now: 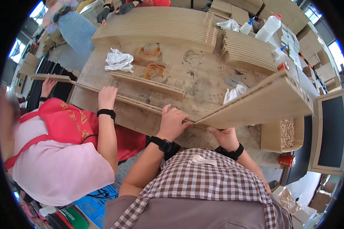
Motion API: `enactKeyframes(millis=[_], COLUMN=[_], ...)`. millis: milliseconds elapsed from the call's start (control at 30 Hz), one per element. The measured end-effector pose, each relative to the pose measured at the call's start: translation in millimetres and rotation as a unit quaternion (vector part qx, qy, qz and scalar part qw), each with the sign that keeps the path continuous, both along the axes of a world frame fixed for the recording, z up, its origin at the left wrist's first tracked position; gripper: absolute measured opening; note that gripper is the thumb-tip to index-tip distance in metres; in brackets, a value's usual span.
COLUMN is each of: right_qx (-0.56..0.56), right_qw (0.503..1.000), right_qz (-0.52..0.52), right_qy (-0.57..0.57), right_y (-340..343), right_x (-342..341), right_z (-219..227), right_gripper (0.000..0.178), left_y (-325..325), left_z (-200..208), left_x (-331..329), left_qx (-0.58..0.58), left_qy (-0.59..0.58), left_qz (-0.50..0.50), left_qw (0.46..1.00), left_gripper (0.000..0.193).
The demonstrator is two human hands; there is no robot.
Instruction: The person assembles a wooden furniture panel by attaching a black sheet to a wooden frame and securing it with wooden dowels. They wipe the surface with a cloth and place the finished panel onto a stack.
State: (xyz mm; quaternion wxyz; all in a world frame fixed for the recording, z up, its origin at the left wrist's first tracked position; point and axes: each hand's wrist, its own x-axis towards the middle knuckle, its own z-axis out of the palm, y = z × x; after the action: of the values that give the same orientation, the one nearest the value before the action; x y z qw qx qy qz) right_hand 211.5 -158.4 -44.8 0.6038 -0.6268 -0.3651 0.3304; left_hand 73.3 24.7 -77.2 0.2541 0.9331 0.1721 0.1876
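Fingers of left hand [173, 123] pinching end of long strip [139, 104], mid-frame; those of right hand [225, 139] gripping tilted panel [260, 101], right of centre — corner joint [195, 122] might slip if either grip loosens

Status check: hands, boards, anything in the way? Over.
Left hand gripping long board near its corner with tilted panel. Right hand at panel's lower edge. Nearby: co-worker's hand on long board, loose strip beyond.
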Motion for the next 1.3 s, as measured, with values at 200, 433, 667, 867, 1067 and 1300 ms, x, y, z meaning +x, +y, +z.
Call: enactKeyframes(millis=[200, 433, 667, 867, 1067, 1300], right_qx=[-0.010, 0.019, -0.007, -0.034, -0.009, 0.013], right_qw=[0.999, 0.999, 0.999, 0.999, 0.999, 0.988], right_qz=[-0.030, -0.029, -0.034, -0.016, -0.014, -0.019], right_qy=[-0.012, -0.013, -0.022, -0.018, -0.051, -0.153], right_y=[-5, -2, -4, -7, -8, -2], right_x=[-6, -1, -1, 1, 0, 3], right_z=[-7, -4, -7, -13, -31, -27], right_gripper=[0.020, 0.018, 0.017, 0.018, 0.018, 0.021], left_y=[-1, 0, 0, -1, -4, -6], left_z=[4, 2, 1, 3, 1, 11], left_x=[1, -1, 0, -1, -3, 5], left_qx=[-0.009, -0.009, -0.006, -0.017, -0.023, 0.021], left_qy=[0.025, 0.032, 0.036, 0.034, 0.031, -0.010], left_qz=[0.000, 0.003, 0.000, 0.004, 0.007, -0.030], left_qw=[1.000, 0.999, 0.999, 0.999, 0.999, 0.999], left_gripper=[0.023, 0.023, 0.024, 0.023, 0.023, 0.034])
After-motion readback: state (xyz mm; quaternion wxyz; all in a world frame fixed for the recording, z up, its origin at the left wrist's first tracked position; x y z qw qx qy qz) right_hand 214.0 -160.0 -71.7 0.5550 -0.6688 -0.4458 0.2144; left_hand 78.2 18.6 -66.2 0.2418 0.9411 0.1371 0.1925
